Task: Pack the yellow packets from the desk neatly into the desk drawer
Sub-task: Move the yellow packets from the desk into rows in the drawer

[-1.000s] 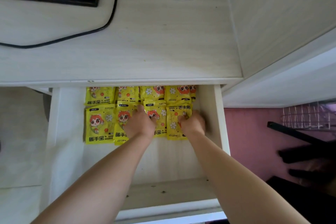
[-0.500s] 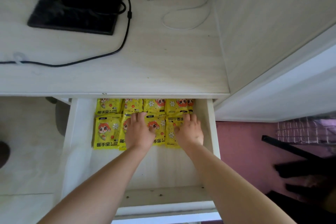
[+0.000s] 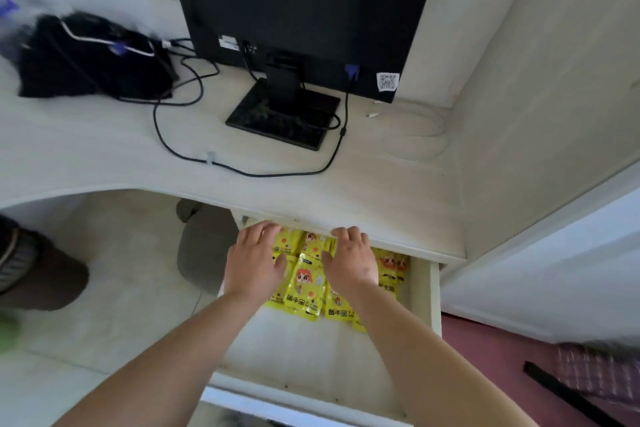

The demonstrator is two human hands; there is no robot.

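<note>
We see both hands reaching into the open drawer (image 3: 435, 298), palms down and side by side. The left hand (image 3: 254, 263) lies flat with its fingers straight and close together, spread over the left end of the yellow packets (image 3: 306, 284). The right hand (image 3: 351, 262) is likewise flat and uncurled and rests on the packets further right. Neither hand grips anything, and the fingertips of both reach the front edge of the desk (image 3: 104, 149). The packets lie flat on the drawer floor at its back. They sit in rows, edge to edge and partly overlapping. Their long axis runs from the drawer's front to its back, with the cartoon faces toward the desk and the printed lettering toward us. On the desk stands a monitor (image 3: 301, 10), with a black cable (image 3: 242, 170) looping across the top.
</note>
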